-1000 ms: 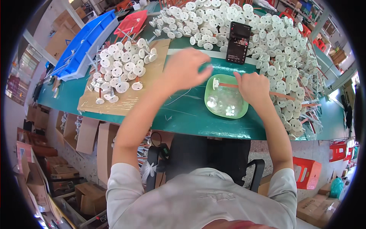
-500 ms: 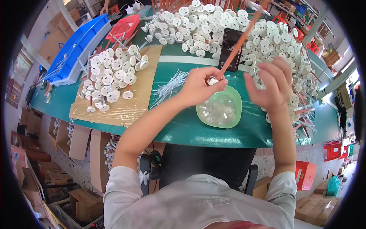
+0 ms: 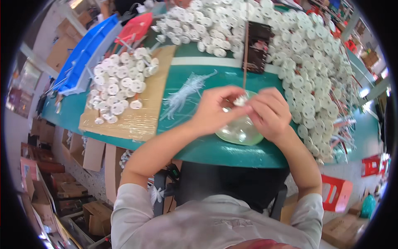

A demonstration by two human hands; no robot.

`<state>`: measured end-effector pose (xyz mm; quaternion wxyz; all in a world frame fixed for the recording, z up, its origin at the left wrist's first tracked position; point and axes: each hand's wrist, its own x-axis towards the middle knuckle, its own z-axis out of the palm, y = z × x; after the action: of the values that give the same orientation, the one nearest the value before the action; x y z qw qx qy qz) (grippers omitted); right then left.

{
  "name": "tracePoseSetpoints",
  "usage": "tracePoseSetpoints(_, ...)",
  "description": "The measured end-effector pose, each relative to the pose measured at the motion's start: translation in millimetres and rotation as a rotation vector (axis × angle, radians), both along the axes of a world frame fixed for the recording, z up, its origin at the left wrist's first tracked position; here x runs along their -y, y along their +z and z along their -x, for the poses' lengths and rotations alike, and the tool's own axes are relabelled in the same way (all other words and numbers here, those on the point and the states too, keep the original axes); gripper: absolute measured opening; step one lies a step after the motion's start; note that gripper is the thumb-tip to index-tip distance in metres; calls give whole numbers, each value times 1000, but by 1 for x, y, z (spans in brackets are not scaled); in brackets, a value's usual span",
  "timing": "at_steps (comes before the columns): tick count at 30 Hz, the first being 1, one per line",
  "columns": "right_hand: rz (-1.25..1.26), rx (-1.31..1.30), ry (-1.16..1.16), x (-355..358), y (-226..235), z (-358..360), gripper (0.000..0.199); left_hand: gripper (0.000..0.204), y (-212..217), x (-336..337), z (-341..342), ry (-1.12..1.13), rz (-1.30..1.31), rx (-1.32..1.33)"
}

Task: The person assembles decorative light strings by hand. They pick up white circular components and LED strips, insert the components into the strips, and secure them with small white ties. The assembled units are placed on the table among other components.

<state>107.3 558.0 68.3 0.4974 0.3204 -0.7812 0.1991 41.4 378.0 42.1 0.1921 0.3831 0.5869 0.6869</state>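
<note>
So the small white part (image 3: 240, 100) is now pinched between both hands over the green bowl (image 3: 240, 130), near the bench (image 3: 207, 151) edge. Half a second ago my right hand (image 3: 269, 112) was open beside it; now it's closed on the part with the left hand (image 3: 215, 110), so fitting's underway.

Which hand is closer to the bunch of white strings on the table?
Left. The left hand is just right of the white strings; the right hand is farther right, over the green bowl.
</note>
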Motion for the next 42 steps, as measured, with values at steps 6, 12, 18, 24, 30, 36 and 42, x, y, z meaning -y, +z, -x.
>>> tracePoseSetpoints(6, 149, 83, 38, 8, 9, -9, 31, 30, 13, 8, 0, -188, -122, 259)
tracePoseSetpoints(12, 145, 118, 152, 12, 7, -12, 28, 32, 14, 12, -2, -197, -56, 237)
tracePoseSetpoints(18, 107, 55, 125, 9, 10, -17, 27, 36, 12, 8, 1, -257, -91, 139)
tracePoseSetpoints(24, 97, 67, 87, 9, 11, -16, 30, 35, 1, 8, 4, -311, -159, 331)
tracePoseSetpoints(30, 109, 265, 221, -6, 16, -12, 29, 36, -5, 6, 8, -369, -252, 391)
tracePoseSetpoints(36, 194, 125, -72, -1, 17, -11, 22, 39, 6, 5, 3, -142, -281, 225)
tracePoseSetpoints(42, -57, 701, -63, -3, -6, -11, 15, 44, 9, 5, 2, 0, -142, 138)
